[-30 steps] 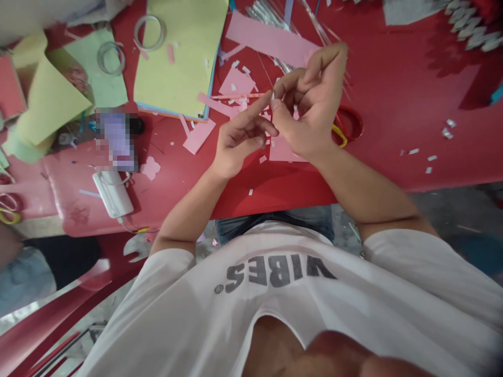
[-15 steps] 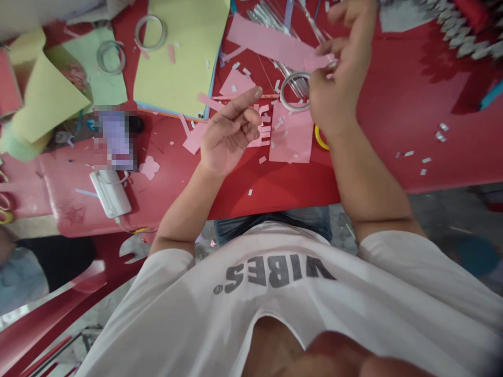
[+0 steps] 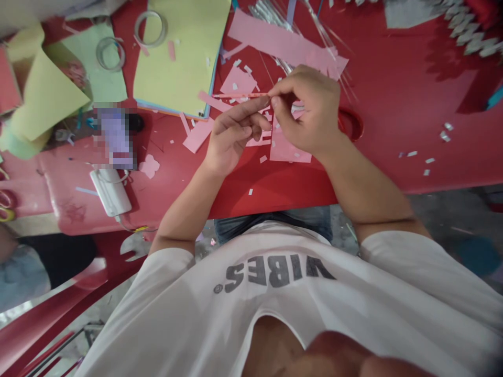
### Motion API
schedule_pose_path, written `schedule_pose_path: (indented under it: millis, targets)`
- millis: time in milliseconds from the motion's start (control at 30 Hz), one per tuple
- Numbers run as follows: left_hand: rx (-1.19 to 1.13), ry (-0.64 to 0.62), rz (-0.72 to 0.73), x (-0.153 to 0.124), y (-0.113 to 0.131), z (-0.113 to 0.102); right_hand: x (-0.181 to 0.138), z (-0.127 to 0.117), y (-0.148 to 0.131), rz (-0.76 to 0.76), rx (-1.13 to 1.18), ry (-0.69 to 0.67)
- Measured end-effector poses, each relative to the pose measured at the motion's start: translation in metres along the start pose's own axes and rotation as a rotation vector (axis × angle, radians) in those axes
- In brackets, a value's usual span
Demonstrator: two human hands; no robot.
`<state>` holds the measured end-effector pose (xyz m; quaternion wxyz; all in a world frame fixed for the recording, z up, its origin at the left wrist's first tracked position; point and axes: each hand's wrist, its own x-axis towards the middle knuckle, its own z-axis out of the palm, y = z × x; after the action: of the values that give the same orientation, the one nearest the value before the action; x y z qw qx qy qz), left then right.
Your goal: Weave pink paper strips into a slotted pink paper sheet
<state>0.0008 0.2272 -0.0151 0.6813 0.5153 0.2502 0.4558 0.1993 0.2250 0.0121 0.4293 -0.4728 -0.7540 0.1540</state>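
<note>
My left hand (image 3: 238, 131) hovers palm up over pink cut paper, its index finger stretched out and the others half curled, with nothing visible in them. My right hand (image 3: 308, 107) is closed in a pinch against the left index fingertip; whatever lies between its fingers is too small to make out. A thin patterned pink stick (image 3: 239, 96) lies just behind the fingertips. Under the right hand is a pink paper sheet (image 3: 288, 149), and a tape roll there is mostly hidden. A long pink paper strip (image 3: 271, 39) lies beyond, over a bundle of silvery wires (image 3: 267, 13).
A stack of coloured paper with yellow on top (image 3: 176, 68) bears a tape roll (image 3: 150, 29). Another tape roll (image 3: 110, 54) sits on green paper. At left are a white power bank (image 3: 110, 192) and scissors (image 3: 7, 205). A red loop (image 3: 351, 124) shows beside my right wrist.
My right hand has come down and left from the end of the long pink strip to my left fingertip. My left hand has shifted slightly right.
</note>
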Motion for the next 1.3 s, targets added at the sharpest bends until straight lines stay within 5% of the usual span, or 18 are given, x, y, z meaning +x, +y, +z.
schedule_pose_path:
  millis: [600, 1300]
  targets:
    - [0.146, -0.005, 0.069, 0.002, -0.007, -0.006, 0.000, 0.001, 0.008, -0.066, -0.085, -0.024]
    - [0.095, -0.054, 0.009, -0.004, -0.015, 0.008, -0.012, 0.021, 0.004, -0.040, -0.003, 0.171]
